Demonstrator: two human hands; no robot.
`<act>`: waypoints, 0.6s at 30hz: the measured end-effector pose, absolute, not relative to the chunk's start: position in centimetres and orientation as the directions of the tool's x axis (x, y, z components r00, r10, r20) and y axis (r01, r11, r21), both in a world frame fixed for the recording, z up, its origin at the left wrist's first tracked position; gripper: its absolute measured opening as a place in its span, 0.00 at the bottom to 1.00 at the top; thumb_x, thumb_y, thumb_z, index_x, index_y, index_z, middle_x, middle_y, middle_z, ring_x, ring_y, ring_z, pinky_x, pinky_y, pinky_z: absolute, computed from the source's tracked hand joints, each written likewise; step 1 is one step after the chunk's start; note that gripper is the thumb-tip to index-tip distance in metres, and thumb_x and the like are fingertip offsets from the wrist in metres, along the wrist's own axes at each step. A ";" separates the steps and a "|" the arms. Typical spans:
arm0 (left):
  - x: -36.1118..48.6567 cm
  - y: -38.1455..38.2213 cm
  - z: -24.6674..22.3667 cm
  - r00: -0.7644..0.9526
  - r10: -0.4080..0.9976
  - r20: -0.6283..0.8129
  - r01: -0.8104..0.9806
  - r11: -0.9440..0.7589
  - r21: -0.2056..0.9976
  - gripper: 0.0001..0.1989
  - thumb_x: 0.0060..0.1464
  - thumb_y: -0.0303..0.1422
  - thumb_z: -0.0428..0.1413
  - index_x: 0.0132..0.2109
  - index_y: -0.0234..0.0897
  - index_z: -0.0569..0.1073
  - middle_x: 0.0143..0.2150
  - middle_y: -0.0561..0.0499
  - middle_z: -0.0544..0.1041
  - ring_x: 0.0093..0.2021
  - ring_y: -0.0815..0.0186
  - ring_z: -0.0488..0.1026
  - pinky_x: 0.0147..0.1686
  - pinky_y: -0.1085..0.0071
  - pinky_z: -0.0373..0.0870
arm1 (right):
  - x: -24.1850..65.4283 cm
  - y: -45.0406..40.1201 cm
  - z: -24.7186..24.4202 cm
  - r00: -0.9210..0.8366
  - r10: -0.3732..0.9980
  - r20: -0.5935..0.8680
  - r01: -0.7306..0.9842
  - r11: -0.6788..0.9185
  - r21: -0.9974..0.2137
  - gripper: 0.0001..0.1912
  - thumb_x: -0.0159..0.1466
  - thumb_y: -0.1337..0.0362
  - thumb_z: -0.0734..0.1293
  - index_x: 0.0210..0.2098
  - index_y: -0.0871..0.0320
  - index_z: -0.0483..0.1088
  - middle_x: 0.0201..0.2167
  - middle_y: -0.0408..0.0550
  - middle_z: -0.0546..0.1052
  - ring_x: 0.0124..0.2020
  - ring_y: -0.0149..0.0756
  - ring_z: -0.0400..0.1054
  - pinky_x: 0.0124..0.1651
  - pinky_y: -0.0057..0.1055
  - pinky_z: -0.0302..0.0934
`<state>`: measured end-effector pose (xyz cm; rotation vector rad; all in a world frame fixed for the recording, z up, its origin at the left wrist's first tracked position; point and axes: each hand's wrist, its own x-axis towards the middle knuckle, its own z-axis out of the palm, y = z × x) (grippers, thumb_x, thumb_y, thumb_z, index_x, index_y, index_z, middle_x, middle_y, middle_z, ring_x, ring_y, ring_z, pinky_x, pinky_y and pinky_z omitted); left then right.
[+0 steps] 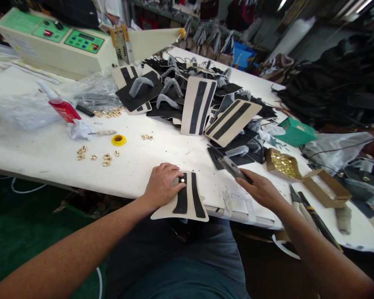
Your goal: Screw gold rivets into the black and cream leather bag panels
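While L hand (162, 187) reaches fwd, fingers holding striped panel (190, 201) down at near edge of white tabletop (137, 168), R hand (262, 191) angles in, fingers round grey tool (232, 167); green floor (21, 236) near left, control box (54, 45) far left.

A cream panel with black strips (190, 201) was partly covered by the left grip (164, 185). Lettering on the red plastic bottle (64, 109) was too blurred to read. The right edge cut off a heap of black fabric (333, 79).
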<state>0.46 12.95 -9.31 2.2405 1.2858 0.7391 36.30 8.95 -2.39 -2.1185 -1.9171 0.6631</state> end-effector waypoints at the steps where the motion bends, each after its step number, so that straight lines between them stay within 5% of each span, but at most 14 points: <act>1: 0.5 12.9 -9.4 0.422 0.878 0.226 0.635 -0.464 0.618 0.12 0.57 0.37 0.67 0.48 0.44 0.81 0.56 0.49 0.81 0.61 0.52 0.71 0.59 0.50 0.65 | 35.6 9.0 -1.7 0.078 0.976 -0.205 0.775 -0.189 -0.603 0.20 0.67 0.48 0.65 0.50 0.55 0.76 0.42 0.53 0.82 0.42 0.48 0.77 0.46 0.42 0.70; 4: 0.4 13.0 -9.5 0.422 0.877 0.228 0.630 -0.465 0.622 0.12 0.57 0.37 0.67 0.48 0.44 0.81 0.56 0.49 0.81 0.61 0.52 0.71 0.59 0.50 0.66 | 32.2 9.6 0.1 0.081 0.968 -0.236 0.193 -0.247 -0.950 0.18 0.64 0.48 0.65 0.44 0.54 0.73 0.36 0.49 0.78 0.35 0.43 0.75 0.39 0.41 0.72; 7: 0.4 13.0 -9.6 0.423 0.877 0.230 0.631 -0.467 0.619 0.13 0.57 0.37 0.67 0.49 0.44 0.81 0.56 0.48 0.81 0.61 0.52 0.71 0.58 0.51 0.66 | 27.5 10.7 0.6 0.076 0.985 -0.154 -0.216 -0.134 -0.967 0.19 0.57 0.50 0.73 0.42 0.53 0.71 0.29 0.41 0.71 0.26 0.33 0.67 0.32 0.34 0.69; 11: 0.4 13.1 -9.8 0.423 0.877 0.228 0.638 -0.467 0.612 0.12 0.57 0.37 0.67 0.48 0.44 0.81 0.56 0.48 0.81 0.61 0.52 0.71 0.58 0.51 0.65 | 21.5 12.7 -0.1 0.120 0.993 0.009 -0.296 0.045 -0.954 0.21 0.56 0.48 0.79 0.35 0.54 0.70 0.21 0.34 0.64 0.18 0.27 0.60 0.23 0.27 0.61; 18: 0.5 13.4 -10.1 0.428 0.878 0.215 0.641 -0.463 0.612 0.14 0.56 0.39 0.67 0.50 0.46 0.81 0.56 0.49 0.80 0.61 0.52 0.70 0.57 0.50 0.65 | 17.1 14.5 -3.1 0.023 0.978 0.209 -0.184 0.210 -0.960 0.21 0.58 0.48 0.79 0.29 0.54 0.68 0.20 0.37 0.70 0.19 0.30 0.65 0.25 0.31 0.64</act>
